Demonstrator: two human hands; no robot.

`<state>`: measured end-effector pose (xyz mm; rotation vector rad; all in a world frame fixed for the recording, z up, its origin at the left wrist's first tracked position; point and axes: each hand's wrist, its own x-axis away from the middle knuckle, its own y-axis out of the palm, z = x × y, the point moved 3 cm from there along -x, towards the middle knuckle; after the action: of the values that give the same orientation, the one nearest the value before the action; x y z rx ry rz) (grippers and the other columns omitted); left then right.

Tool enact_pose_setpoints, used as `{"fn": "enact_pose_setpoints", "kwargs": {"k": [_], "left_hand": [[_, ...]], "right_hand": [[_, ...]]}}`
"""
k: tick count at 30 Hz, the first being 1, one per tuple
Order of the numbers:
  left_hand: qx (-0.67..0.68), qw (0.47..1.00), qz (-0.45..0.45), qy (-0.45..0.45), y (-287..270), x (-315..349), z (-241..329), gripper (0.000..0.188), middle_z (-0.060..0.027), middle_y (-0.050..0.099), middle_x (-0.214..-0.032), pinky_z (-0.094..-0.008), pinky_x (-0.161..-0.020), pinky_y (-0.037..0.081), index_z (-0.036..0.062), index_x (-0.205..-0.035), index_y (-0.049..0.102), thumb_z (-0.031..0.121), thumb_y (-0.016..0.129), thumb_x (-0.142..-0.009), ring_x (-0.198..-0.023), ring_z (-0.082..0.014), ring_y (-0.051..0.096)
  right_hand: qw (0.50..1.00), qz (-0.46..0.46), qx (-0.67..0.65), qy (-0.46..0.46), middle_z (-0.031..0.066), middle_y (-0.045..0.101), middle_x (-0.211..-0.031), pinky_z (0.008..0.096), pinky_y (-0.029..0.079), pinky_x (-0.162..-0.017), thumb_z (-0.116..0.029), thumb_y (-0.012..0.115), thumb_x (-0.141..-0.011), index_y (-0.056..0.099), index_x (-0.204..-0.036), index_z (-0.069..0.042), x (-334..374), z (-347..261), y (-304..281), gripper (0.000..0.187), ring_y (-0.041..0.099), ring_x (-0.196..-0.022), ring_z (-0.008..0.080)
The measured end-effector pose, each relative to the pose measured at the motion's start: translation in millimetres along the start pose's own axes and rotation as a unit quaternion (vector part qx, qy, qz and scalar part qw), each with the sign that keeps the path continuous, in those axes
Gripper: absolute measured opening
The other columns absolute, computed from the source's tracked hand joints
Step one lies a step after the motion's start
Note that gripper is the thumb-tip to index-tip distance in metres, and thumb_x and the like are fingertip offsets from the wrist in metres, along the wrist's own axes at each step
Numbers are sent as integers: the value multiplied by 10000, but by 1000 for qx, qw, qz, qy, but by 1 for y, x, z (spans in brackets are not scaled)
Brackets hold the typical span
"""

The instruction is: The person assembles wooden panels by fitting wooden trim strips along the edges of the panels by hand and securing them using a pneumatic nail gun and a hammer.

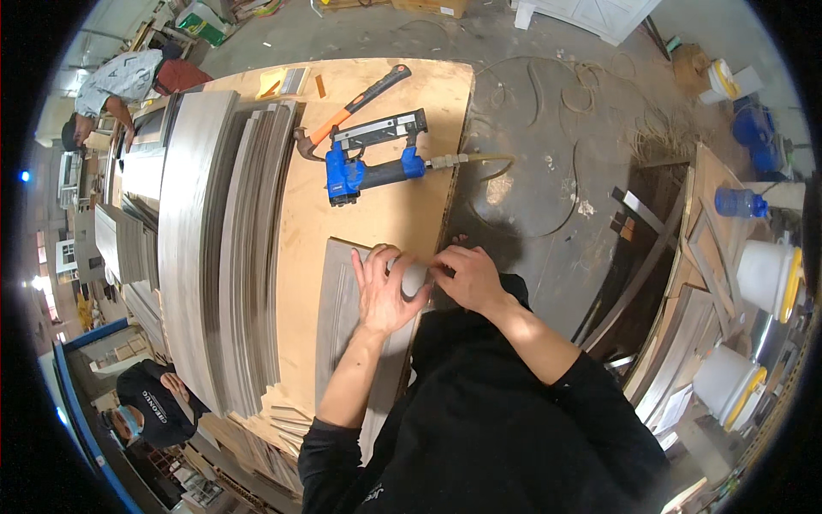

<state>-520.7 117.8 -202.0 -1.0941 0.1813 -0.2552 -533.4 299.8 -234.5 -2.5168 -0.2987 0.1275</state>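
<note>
My left hand (384,295) is above a grey wood-grain panel (336,295), its little finger stretched out and its thumb and other fingers curved round a small whitish piece (414,278). At the right edge of that piece, the fingertips of my right hand (469,278) are pinched together. The piece is partly covered by my fingers, and its kind cannot be made out. Farther up the wooden worktable (300,223) lies a blue and black nail gun (347,176) with an air hose on its fitting. Beyond it rests a claw hammer (334,125) with an orange and black handle.
Tall stacks of grey panels (193,248) line the table's left side. One person (120,90) bends over at the upper left; another (158,403) is at the lower left. Hose (539,233) loops over the floor. White buckets (762,274) and wood strips (685,325) stand right.
</note>
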Motion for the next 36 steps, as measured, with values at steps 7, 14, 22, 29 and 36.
{"fn": "enact_pose_setpoints", "kwargs": {"k": [7,14,22,29,36], "left_hand": [[-18,999,29,14,6,-1,-2,641,-66,489,-1217,-687,-1193,134,155,-1238,619,313,842,-658,-1296,-307,460],[-10,999,42,10,7,2,-5,451,-69,519,-1202,-662,-1192,150,165,-1180,669,281,791,-762,-1279,-300,480],[12,999,45,-12,8,0,-12,211,-35,581,-1168,-600,-1203,164,180,-1137,710,173,648,-935,-1247,-260,515],[24,999,34,-24,2,-5,-10,170,-10,604,-1110,-553,-1204,188,185,-1098,737,178,669,-942,-1199,-226,544],[22,999,17,-38,0,-7,-8,163,-11,612,-1093,-547,-1202,199,184,-1079,751,180,696,-926,-1189,-222,551]], "right_hand": [[974,24,-193,116,126,740,-947,380,540,-771,-270,680,-913,735,-989,-40,-7,14,3,249,722,-840,276],[930,49,-276,238,78,719,-799,303,530,-721,-213,691,-962,723,-947,17,-12,39,-8,233,656,-759,115],[976,-152,-61,142,152,734,-850,487,547,-729,-506,611,-950,749,-870,-93,14,-12,15,443,709,-831,366],[977,-166,-19,136,166,726,-818,497,534,-728,-469,570,-981,718,-820,-83,10,-19,16,443,710,-787,366],[982,-157,17,102,150,742,-853,531,479,-818,-411,521,-1010,718,-860,-77,8,-22,14,417,716,-804,349]]}}
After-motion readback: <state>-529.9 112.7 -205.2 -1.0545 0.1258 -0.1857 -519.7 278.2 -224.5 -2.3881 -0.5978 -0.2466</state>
